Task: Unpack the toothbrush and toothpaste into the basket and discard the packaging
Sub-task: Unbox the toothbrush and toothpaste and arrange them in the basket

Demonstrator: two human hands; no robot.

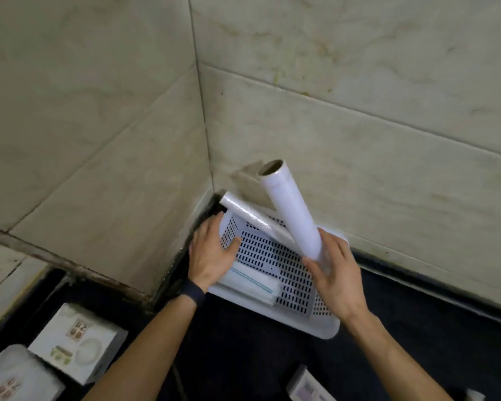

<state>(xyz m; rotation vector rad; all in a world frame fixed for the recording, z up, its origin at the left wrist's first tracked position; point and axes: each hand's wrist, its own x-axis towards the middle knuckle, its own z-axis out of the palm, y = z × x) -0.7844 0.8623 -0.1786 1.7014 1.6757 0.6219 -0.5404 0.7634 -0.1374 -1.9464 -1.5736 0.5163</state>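
Head view: looking down into a tiled corner where a dark table [243, 342] meets two marbled walls [359, 96].
Basket: a white perforated basket [324, 328] sits on the table, pushed into the corner close to both walls.
Right hand: the right hand [334, 280] is over the basket's right side, its fingers [315, 269] curled around the lower end of a white roll [291, 211], which tilts up and away with its open end toward the wall.
Left hand: the left hand [210, 253] lies flat with spread fingers on the basket's left wall, holding nothing; a dark band [192, 293] is on the wrist.
Second roll: a thinner roll in clear wrap [248, 213] leans across the basket's far corner, passing behind the held roll.
In the basket: a white folded packet with thin blue lines [253, 282] lies at the near left.
Toothbrush and toothpaste: cannot be made out for certain.
Boxes: two white printed boxes [78, 342] stand on the table at lower left, well apart from the basket; another box [307, 386] shows at the bottom edge.
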